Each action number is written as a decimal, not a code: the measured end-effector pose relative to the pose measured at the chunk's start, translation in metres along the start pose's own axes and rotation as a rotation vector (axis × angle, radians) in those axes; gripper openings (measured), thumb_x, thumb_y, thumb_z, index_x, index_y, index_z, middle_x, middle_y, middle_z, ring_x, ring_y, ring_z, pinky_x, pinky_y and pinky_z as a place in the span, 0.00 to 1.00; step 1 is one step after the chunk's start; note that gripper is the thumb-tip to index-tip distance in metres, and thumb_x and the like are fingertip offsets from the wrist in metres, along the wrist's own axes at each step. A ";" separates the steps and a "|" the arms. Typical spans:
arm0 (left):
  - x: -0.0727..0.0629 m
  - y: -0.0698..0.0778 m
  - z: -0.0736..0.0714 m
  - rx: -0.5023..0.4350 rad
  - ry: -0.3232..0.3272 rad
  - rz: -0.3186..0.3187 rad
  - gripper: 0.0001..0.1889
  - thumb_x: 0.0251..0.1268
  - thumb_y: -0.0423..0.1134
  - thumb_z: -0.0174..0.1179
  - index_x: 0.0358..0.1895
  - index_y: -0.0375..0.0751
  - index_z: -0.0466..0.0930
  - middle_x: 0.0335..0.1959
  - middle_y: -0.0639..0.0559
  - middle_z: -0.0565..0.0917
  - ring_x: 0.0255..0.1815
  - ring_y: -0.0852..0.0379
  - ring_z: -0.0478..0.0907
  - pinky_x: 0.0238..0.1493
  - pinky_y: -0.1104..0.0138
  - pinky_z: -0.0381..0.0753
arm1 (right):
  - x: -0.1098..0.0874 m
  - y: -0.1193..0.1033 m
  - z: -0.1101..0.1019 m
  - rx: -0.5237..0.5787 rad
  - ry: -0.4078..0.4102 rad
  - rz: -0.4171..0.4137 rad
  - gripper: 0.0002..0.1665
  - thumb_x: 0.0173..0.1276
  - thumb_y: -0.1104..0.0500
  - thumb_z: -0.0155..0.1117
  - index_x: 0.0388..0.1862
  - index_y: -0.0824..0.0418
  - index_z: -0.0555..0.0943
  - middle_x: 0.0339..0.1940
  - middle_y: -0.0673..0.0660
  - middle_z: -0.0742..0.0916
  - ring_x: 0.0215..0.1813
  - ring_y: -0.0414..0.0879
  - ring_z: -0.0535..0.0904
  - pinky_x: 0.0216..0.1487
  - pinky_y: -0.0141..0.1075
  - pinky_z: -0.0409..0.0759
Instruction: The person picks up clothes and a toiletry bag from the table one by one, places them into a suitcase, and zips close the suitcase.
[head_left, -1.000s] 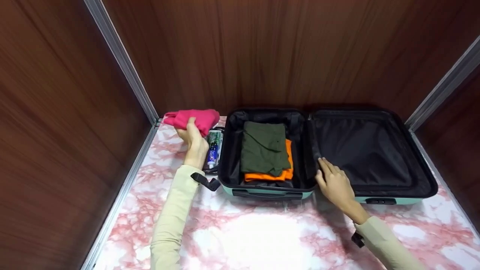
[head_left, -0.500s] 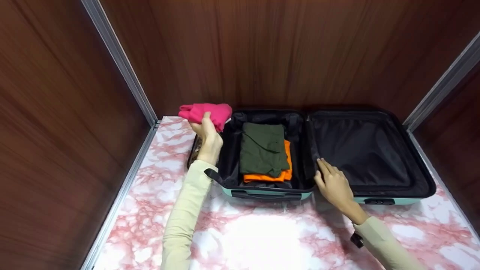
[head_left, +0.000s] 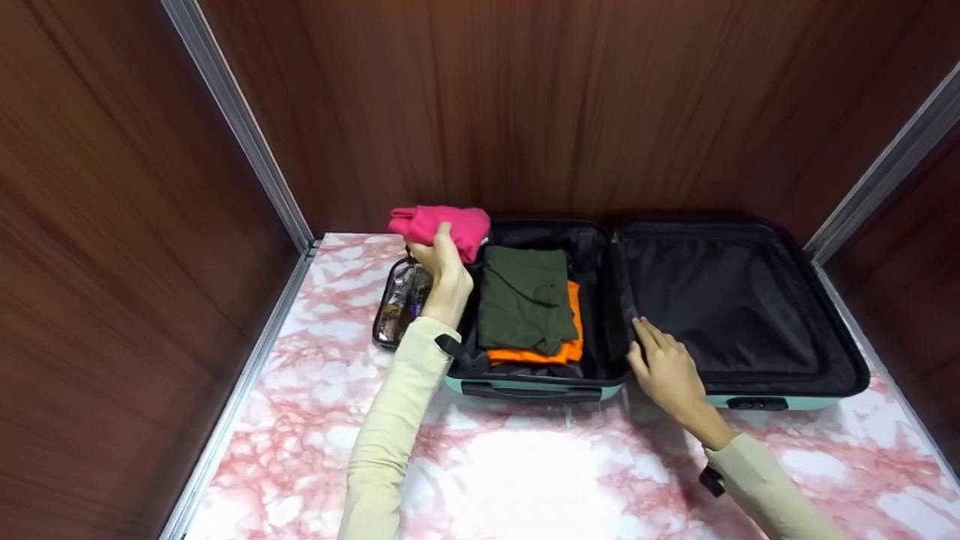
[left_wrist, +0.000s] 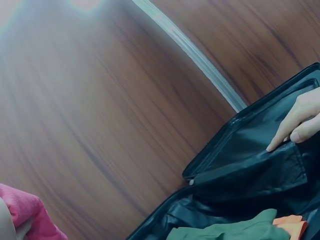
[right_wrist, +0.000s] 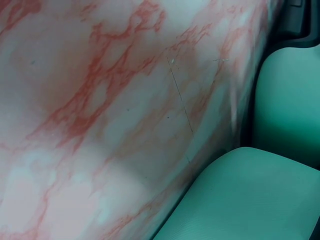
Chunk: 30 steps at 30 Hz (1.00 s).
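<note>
In the head view, the left hand point(head_left: 446, 277) grips a folded pink cloth point(head_left: 450, 225) over the left edge of the open suitcase point(head_left: 540, 384); green cloth point(head_left: 525, 300) and orange cloth point(head_left: 576, 319) lie inside. The right hand point(head_left: 667, 371) touches the lining flap point(head_left: 621, 315), fingers nearly straight. The left wrist view shows that flap's edge raised. The right wrist view shows the table point(right_wrist: 100, 100).

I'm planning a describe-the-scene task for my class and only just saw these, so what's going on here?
A person holds a folded pink cloth in the left hand, near the back left corner of an open suitcase. The right hand touches the black flap between the suitcase's two halves. In the left half, a dark green cloth lies on an orange cloth. Beside the suitcase is a black-edged case, partly hidden by the left arm.
</note>
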<state>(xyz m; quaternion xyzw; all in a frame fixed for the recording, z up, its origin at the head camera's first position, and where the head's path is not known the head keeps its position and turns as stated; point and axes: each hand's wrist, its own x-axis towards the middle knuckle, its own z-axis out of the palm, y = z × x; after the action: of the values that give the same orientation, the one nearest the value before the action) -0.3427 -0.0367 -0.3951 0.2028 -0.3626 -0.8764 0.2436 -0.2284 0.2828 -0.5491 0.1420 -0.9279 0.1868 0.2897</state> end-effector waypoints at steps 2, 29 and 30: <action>-0.002 -0.005 0.002 0.010 0.001 -0.007 0.38 0.64 0.25 0.56 0.77 0.43 0.54 0.66 0.38 0.69 0.63 0.46 0.71 0.59 0.63 0.74 | 0.000 0.000 0.000 -0.004 0.005 -0.003 0.25 0.73 0.58 0.56 0.65 0.68 0.76 0.61 0.66 0.81 0.52 0.65 0.80 0.50 0.58 0.75; -0.030 -0.071 0.026 -0.093 -0.108 -0.104 0.47 0.63 0.24 0.54 0.81 0.50 0.38 0.75 0.40 0.59 0.71 0.47 0.62 0.65 0.61 0.69 | -0.002 -0.001 -0.006 -0.010 0.002 -0.006 0.25 0.72 0.58 0.56 0.65 0.68 0.76 0.61 0.67 0.81 0.52 0.65 0.80 0.48 0.58 0.75; -0.032 -0.075 0.025 -0.082 -0.110 -0.108 0.47 0.63 0.24 0.54 0.81 0.49 0.38 0.75 0.40 0.58 0.72 0.47 0.61 0.66 0.61 0.67 | -0.002 -0.001 -0.006 -0.011 0.005 -0.008 0.25 0.72 0.58 0.56 0.65 0.68 0.76 0.61 0.67 0.81 0.52 0.65 0.80 0.48 0.58 0.75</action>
<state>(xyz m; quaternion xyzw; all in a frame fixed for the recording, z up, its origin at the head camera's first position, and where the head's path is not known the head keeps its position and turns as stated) -0.3519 0.0416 -0.4279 0.1637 -0.3277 -0.9122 0.1837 -0.2238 0.2850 -0.5453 0.1438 -0.9275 0.1809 0.2937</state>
